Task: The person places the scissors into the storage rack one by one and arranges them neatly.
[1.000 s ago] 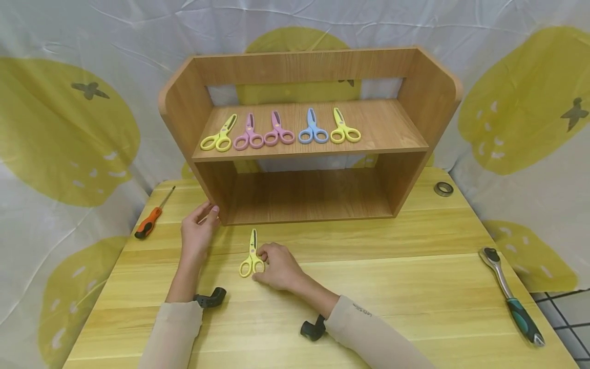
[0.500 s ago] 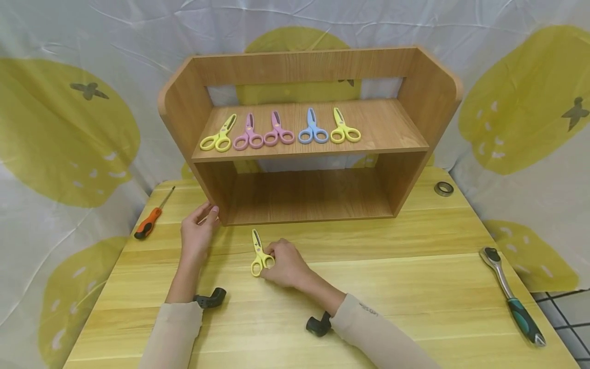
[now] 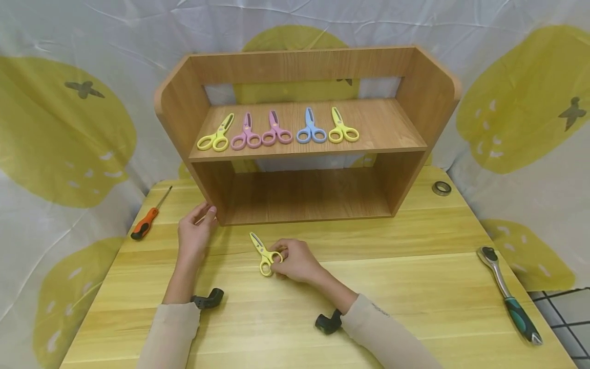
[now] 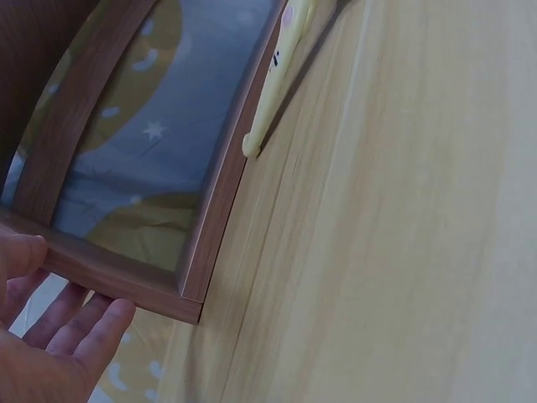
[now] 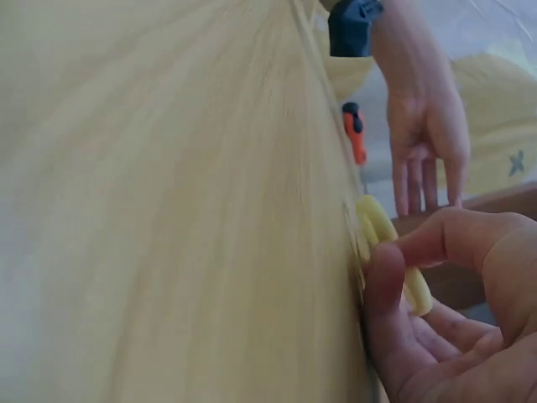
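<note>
The yellow scissors lie on the wooden table just in front of the shelf unit, blades pointing up and to the left; the right hand pinches their handle loops between thumb and fingers. The left hand rests with relaxed fingers against the unit's lower left corner. On the upper shelf lie five scissors in a row (yellow, two pink, blue, yellow). An orange screwdriver lies at the left, a ratchet wrench at the right.
</note>
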